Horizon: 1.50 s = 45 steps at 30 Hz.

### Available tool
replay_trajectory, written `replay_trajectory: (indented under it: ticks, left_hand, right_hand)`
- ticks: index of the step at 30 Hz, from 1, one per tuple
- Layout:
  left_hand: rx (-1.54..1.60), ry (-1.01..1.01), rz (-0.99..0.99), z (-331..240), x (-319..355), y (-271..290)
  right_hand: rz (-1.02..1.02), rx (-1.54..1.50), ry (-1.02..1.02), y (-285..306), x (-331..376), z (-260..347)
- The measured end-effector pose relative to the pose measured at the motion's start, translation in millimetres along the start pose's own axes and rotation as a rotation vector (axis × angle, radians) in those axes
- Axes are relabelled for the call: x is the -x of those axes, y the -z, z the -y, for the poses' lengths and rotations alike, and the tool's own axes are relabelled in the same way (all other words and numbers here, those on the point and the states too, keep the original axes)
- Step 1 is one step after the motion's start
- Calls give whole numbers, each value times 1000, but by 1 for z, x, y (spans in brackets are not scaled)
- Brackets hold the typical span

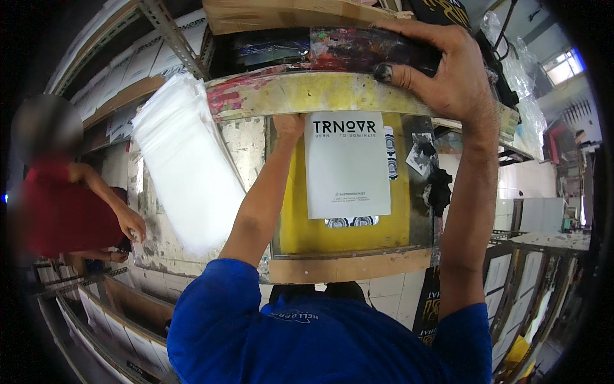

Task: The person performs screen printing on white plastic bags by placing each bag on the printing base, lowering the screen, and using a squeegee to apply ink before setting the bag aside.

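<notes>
Right hand (448,70) grips squeegee (371,48) at frame top.
Left hand (289,125) half-hidden under screen frame (307,93); its fingers' state unclear; white pouch (347,166) centre.

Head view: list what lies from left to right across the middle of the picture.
Co-worker in a red shirt → stack of clear plastic bags → left hand → white printed bag on the yellow screen → black rag → right hand on the squeegee.
</notes>
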<state>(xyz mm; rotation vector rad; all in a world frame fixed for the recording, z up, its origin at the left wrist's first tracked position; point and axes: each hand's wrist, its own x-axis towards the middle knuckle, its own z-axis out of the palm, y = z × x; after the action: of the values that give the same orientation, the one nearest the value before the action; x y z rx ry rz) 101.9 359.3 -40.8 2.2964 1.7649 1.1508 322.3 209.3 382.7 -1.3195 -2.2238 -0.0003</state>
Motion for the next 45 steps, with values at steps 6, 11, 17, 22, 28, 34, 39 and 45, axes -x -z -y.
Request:
replay_trajectory:
  ticks: [6,11,17,22,28,34,39,45]
  left_hand:
    - [49,-12,-83,0,3,-23]
    - [287,344,156,-32,0,47]
    - [477,495,-38,32,33,149]
    - [630,625,-312,109,95,223]
    - [477,754,-625,205,176,312]
    - [-646,717,-878,231,214,372]
    - [-256,195,-531,88,183,339]
    - [-283,343,-48,40,215,242]
  right_hand:
    - [18,-67,51,1,-6,-7]
    - [16,-98,59,3,-8,-16]
    - [17,-38,-50,5,-22,-4]
    - [-19,-34,-29,4,-20,-13]
    - [-55,-129,36,-4,-22,-25]
    - [-65,-145,14,-6,-22,-20]
    - [-64,-266,-81,-9,-22,-33]
    - [-24,-294,-135,-4,-26,-57]
